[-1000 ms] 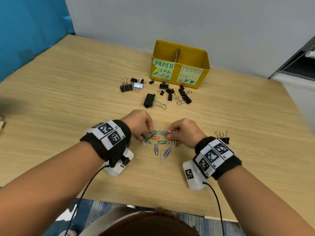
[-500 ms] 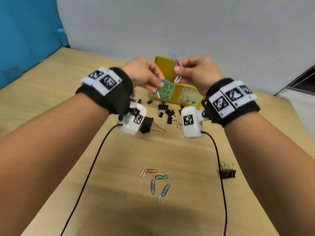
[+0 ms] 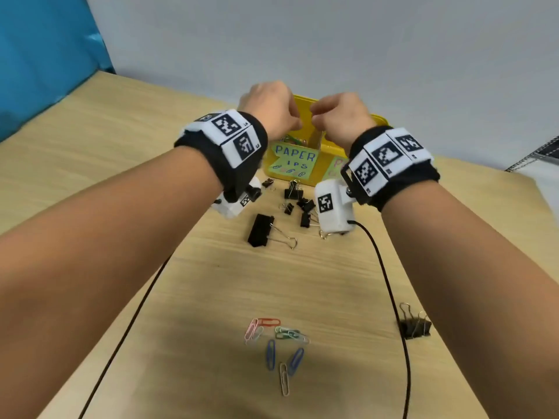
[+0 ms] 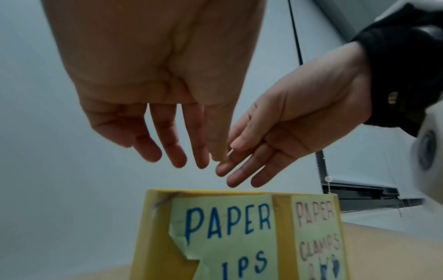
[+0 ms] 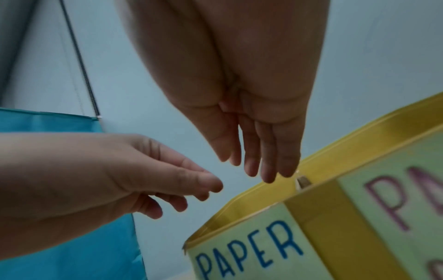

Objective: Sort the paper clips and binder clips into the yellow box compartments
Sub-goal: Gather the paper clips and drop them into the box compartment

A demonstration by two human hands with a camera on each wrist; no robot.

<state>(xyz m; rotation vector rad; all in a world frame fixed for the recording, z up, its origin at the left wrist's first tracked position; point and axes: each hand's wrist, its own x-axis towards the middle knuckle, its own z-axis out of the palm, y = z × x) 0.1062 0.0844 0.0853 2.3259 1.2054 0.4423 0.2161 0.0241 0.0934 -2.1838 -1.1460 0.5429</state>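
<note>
The yellow box (image 3: 304, 172) stands at the back of the table, its left label reading PAPER, its right label (image 4: 316, 227) PAPER CLAMPS. My left hand (image 3: 295, 124) and right hand (image 3: 316, 120) hover side by side just above its left compartment. In the left wrist view the left hand (image 4: 182, 157) hangs with straight, empty fingers. The right hand (image 5: 258, 168) is also straight-fingered and empty, near the divider (image 5: 303, 181). Some coloured clips (image 3: 295, 140) show inside the left compartment. Several paper clips (image 3: 278, 337) lie on the near table.
Several small black binder clips (image 3: 295, 204) are scattered in front of the box, with a large one (image 3: 261, 229) nearer me. Another binder clip (image 3: 414, 326) sits at the right, beside the right wrist cable (image 3: 393, 297). A blue panel (image 3: 45, 49) stands at the left.
Both hands rose from the paper clip pile to the box, pinching clips. Their fingers have since spread and no clips show in them now.
</note>
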